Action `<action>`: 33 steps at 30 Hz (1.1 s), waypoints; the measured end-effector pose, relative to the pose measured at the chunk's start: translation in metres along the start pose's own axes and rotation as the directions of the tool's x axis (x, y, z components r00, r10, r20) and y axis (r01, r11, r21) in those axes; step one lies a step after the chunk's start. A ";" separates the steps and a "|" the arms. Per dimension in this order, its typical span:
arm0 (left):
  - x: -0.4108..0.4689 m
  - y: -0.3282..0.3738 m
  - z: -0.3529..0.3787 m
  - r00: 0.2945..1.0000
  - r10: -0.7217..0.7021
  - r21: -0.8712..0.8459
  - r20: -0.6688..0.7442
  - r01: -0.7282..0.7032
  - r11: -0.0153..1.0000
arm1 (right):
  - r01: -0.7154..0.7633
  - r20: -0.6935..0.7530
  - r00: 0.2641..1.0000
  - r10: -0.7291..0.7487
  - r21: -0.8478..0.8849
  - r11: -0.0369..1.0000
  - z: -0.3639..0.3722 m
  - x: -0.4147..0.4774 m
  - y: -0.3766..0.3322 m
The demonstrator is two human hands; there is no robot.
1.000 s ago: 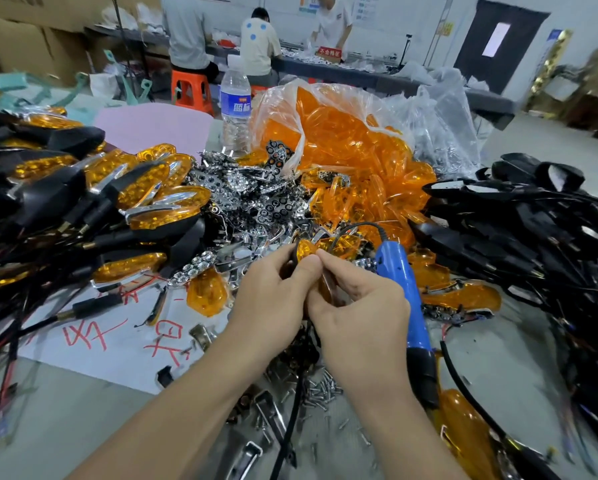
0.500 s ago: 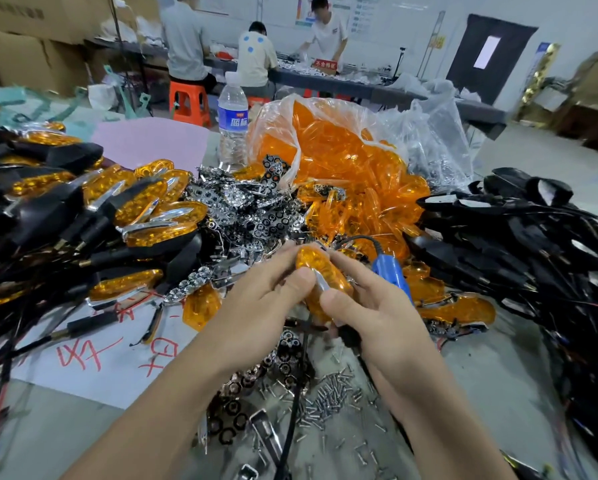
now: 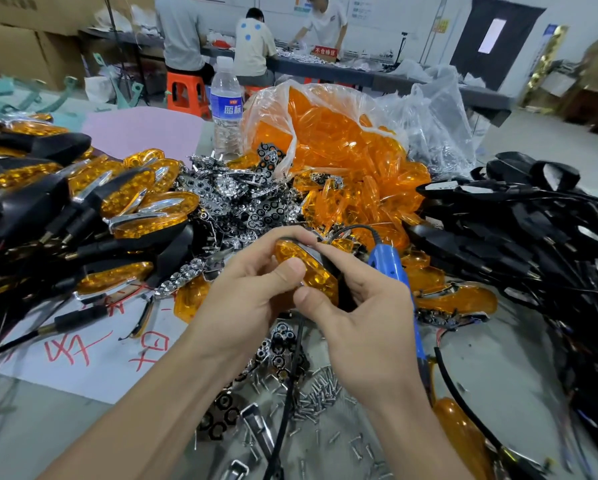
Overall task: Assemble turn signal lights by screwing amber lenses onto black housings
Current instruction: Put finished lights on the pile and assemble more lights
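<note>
Behind, a long dark grey bench (image 3: 377,77) runs along the white wall (image 3: 394,15); orange plastic stool (image 3: 186,94) nearby, brown cardboard boxes (image 3: 24,53) left.

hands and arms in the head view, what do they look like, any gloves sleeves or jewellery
Both are bare. The left hand and right hand wear no gloves and no rings that show, and the visible nails are cut short. The left forearm and right forearm carry no sleeve, watch or band up to the frame's bottom edge.
</note>
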State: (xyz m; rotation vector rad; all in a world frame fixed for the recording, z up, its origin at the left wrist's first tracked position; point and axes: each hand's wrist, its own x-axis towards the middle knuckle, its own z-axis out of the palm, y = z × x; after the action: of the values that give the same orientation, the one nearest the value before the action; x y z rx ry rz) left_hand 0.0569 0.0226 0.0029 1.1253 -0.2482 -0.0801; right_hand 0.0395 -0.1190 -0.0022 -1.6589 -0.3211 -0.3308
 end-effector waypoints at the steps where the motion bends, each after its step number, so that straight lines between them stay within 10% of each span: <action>1: 0.000 0.001 -0.001 1.000 -0.008 -0.009 0.006 0.008 1.000 | -0.001 0.000 1.000 0.001 -0.001 1.000 0.000 0.000 0.000; 14: 0.004 -0.005 -0.008 0.999 -0.027 -0.022 0.018 0.027 0.999 | -0.073 0.059 0.996 0.064 0.168 0.983 -0.008 0.003 0.004; 33: 0.002 -0.009 -0.003 0.997 -0.070 -0.029 -0.039 0.069 0.997 | -0.042 -0.091 0.995 0.033 -0.090 0.995 -0.003 -0.008 -0.004</action>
State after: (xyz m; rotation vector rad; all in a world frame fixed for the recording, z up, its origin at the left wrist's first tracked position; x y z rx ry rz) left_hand 0.0600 0.0212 -0.0066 1.1070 -0.1715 -0.1226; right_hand 0.0310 -0.1213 -0.0018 -1.7321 -0.2100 -0.3954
